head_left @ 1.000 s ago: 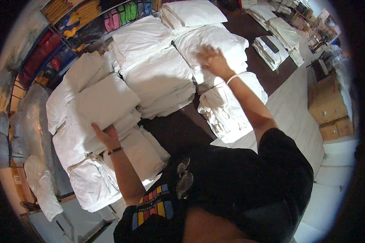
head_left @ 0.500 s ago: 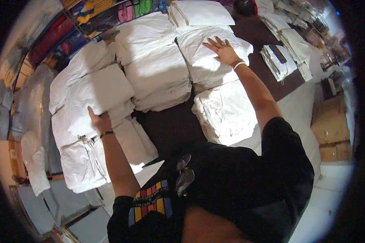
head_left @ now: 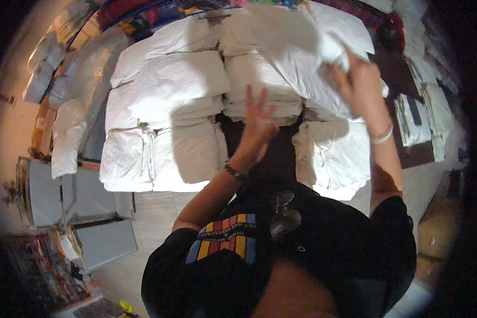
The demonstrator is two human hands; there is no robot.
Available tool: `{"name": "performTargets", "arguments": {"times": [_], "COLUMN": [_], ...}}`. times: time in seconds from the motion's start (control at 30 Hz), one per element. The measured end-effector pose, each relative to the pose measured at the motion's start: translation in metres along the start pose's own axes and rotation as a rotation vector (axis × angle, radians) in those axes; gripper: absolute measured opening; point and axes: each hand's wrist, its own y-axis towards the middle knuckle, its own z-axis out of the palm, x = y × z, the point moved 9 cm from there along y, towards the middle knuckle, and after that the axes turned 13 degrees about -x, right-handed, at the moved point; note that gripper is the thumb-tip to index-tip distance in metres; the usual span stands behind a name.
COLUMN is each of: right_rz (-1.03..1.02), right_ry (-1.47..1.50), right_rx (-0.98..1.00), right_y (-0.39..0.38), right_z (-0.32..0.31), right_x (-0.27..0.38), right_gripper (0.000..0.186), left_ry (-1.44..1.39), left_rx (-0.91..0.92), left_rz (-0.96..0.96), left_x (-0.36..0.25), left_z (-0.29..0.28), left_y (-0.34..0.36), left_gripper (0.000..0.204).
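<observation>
White cloth, folded into thick bundles, covers most of a dark brown bench (head_left: pixel 282 151). Along the near edge three are countable: two front-left bundles (head_left: pixel 127 159) stand side by side toward the near left corner, and one front-right bundle (head_left: pixel 334 153) sits across a bare gap. Behind them are three piles: a left pile (head_left: pixel 164 87), a middle pile (head_left: pixel 259 77) and, beneath the right hand, one slanting bundle (head_left: pixel 297 66); their layers are too shadowed to count. Toward the right edge lies one smaller white stack (head_left: pixel 408 130) with one dark flat piece (head_left: pixel 419 113) on top.

Two bare hands show. The left hand (head_left: pixel 258 119) is open and holds nothing, fingers spread over the gap just before the middle pile; one dark bracelet (head_left: pixel 234 170) circles its wrist. The right hand (head_left: pixel 358 85) is blurred, fingers bent at the slanting bundle; whether they grip cannot be told. One white band (head_left: pixel 382 135) rings that wrist.

One pair of glasses (head_left: pixel 285 222) hangs on the person's black shirt (head_left: pixel 334 238). Pale floor (head_left: pixel 159 220) extends beyond the bench, clear plastic wrapping (head_left: pixel 93 79) gleams at left, and brown cartons (head_left: pixel 432 233) stand at right.
</observation>
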Motion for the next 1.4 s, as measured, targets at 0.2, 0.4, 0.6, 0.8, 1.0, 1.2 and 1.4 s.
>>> {"name": "performTargets", "arguments": {"times": [0.2, 0.4, 0.6, 0.8, 1.0, 1.2, 1.4], "right_rz": [-0.378, -0.32, -0.156, -0.203, -0.113, 0.04, 0.165], "right_ry": [0.304, 0.688, 0.838, 0.732, 0.293, -0.726, -0.466], "right_rx": [0.025, 0.027, 0.098, 0.36, 0.34, 0.291, 0.57], "right_y": [-0.053, -0.049, -0.058, -0.096, -0.102, -0.107, -0.134], "right_z": [0.06, 0.07, 0.127, 0.188, 0.229, 0.201, 0.174], "right_x": [0.164, 0.185, 0.196, 0.204, 0.102, -0.121, -0.212], "right_gripper": [0.055, 0.042, 0.023, 0.021, 0.022, 0.075, 0.106], "left_ry": [-0.42, -0.312, -0.35, -0.222, -0.257, -0.22, -0.024], "left_rx": [-0.195, -0.399, -0.314, -0.761, -0.648, -0.672, -0.798], "left_rz": [-0.197, 0.202, 0.234, 0.069, 0.054, 0.099, 0.121], "left_x": [-0.049, -0.167, -0.22, -0.082, -0.065, -0.074, -0.072], "left_z": [-0.008, -0.095, -0.184, -0.327, -0.339, -0.336, -0.353], "left_y": [0.008, 0.066, 0.149, 0.138, 0.143, 0.137, 0.133], "left_gripper": [0.058, 0.024, 0.051, 0.054, 0.057, 0.055, 0.058]}}
